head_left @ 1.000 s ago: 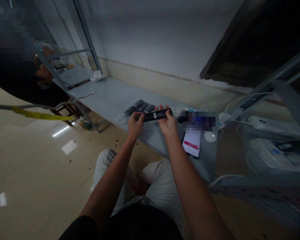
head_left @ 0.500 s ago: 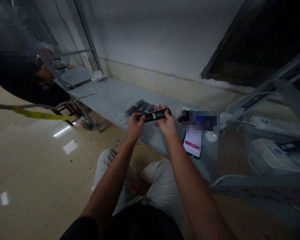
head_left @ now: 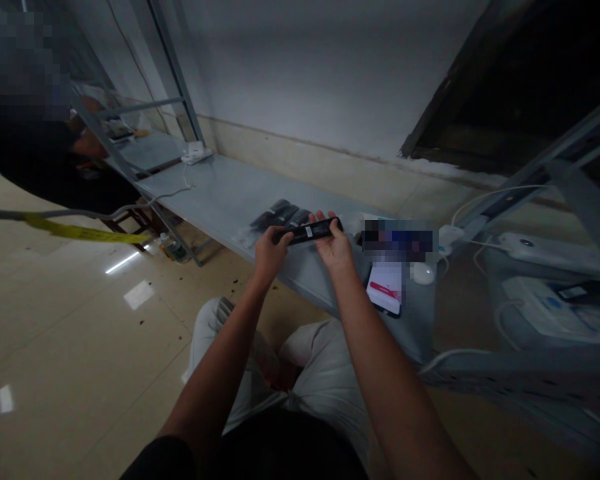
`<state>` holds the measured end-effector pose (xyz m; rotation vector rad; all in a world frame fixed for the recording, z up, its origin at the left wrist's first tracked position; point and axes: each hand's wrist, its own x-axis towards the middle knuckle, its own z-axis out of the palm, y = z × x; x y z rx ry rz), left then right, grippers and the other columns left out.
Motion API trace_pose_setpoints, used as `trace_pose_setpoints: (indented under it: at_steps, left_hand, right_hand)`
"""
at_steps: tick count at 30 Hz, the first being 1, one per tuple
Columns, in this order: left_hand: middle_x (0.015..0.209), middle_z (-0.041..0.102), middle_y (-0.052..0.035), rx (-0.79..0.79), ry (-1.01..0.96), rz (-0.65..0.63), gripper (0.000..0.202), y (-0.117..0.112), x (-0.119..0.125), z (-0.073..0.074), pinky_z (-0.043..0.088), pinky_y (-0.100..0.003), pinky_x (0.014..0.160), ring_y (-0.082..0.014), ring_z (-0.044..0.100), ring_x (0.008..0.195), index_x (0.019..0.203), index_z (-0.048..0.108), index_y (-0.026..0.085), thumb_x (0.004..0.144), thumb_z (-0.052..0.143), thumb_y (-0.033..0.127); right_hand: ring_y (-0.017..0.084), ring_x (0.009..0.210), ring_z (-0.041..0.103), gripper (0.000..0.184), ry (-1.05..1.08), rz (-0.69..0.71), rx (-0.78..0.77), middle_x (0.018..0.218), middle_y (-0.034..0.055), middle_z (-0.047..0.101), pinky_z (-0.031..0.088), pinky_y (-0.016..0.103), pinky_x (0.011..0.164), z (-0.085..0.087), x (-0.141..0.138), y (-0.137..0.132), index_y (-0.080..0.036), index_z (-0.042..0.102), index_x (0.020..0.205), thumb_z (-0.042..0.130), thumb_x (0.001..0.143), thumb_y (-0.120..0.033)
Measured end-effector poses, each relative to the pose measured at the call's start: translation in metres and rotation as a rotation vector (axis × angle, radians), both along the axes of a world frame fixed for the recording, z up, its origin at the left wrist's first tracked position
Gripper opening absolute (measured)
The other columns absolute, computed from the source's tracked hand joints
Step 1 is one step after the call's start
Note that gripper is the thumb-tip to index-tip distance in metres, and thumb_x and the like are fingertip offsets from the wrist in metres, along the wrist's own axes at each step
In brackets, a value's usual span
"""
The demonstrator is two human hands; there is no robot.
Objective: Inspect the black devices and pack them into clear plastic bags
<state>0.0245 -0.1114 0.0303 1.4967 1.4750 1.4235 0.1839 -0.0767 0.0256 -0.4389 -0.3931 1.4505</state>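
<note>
My left hand (head_left: 271,252) is closed on the left end of a long, black, remote-shaped device (head_left: 300,233), thumb lying on top. At its other end, my right hand (head_left: 335,245) grips it between thumb and fingers, with some fingertips showing past the far edge. A small white label sits on the face turned towards me. The device is held nearly level above the table's front part. Just behind it lie several similar dark items (head_left: 276,212), apparently in clear plastic.
The long grey table (head_left: 220,193) runs along the wall. Right of my hands lie a phone (head_left: 384,287) and a round white object (head_left: 422,273). Cables and a white power strip (head_left: 545,252) are farther right. A yellow tag (head_left: 85,230) hangs on a cable; another person (head_left: 45,153) sits at left.
</note>
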Motion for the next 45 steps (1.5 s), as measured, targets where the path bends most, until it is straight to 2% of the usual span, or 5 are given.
trace_pose_setpoints:
  at_steps: [7,19,32,40,45]
  left_hand:
    - [0.079,0.067,-0.0049,0.059,0.148,-0.043,0.047,-0.005,-0.012,-0.002,0.046,-0.027,0.066,-0.0166,0.062,0.068,0.116,0.065,0.017,0.073,0.079,0.030]
    - [0.055,0.043,0.0042,-0.370,-0.756,-0.150,0.054,0.002,-0.029,0.017,0.027,-0.018,0.038,-0.0048,0.037,0.041,0.090,0.059,0.017,0.085,0.053,0.070]
    - [0.058,0.044,0.0022,-0.682,-0.958,-0.483,0.048,-0.004,-0.010,0.038,0.015,-0.012,0.030,-0.0015,0.029,0.038,0.089,0.064,0.011,0.094,0.049,0.056]
    - [0.056,0.046,0.0036,-0.697,-0.983,-0.485,0.038,-0.005,-0.010,0.038,0.016,-0.012,0.030,-0.0014,0.033,0.036,0.091,0.061,0.010,0.089,0.060,0.048]
    - [0.056,0.044,0.0066,-0.474,-0.868,-0.441,0.037,-0.007,-0.009,0.029,0.019,-0.014,0.035,-0.0017,0.035,0.039,0.091,0.058,0.012,0.075,0.076,0.040]
  right_hand:
    - [0.019,0.108,0.070,0.012,-0.009,-0.002,0.022,0.106,0.0016,0.073,0.045,0.058,0.109,0.002,-0.001,-0.002,-0.026,0.057,0.106,0.051,0.096,-0.026]
    - [0.020,0.106,0.070,0.012,0.035,-0.036,-0.010,0.106,0.0026,0.072,0.045,0.058,0.108,0.002,0.006,-0.003,-0.026,0.057,0.103,0.053,0.092,-0.026]
    - [0.019,0.101,0.072,0.014,0.016,-0.041,-0.023,0.103,0.0006,0.073,0.045,0.057,0.109,0.003,0.006,-0.007,-0.026,0.058,0.104,0.050,0.093,-0.022]
    - [0.020,0.098,0.071,0.015,0.037,-0.057,-0.053,0.102,0.0024,0.072,0.045,0.058,0.108,0.001,0.007,-0.007,-0.025,0.059,0.104,0.051,0.092,-0.022]
    - [0.019,0.100,0.070,0.014,0.045,-0.054,-0.049,0.104,0.0025,0.071,0.043,0.058,0.109,0.000,0.008,-0.005,-0.024,0.059,0.103,0.051,0.092,-0.021]
